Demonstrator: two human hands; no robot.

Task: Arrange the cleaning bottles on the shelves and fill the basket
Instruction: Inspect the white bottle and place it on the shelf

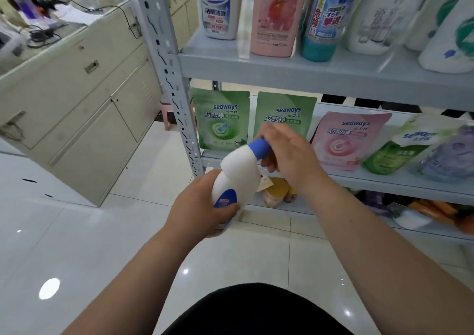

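Black fabric, left hand, curved white bottle

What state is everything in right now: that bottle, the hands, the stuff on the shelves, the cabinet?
white bottle: tilted, held in the air, blue cap on.
left hand: grips the bottle's lower body.
right hand: fingers curled round the cap end.
pink bottle: upright on the upper shelf.
left green pouch: standing upright, sealed.
pink pouch: leaning back.
cabinet: doors shut.
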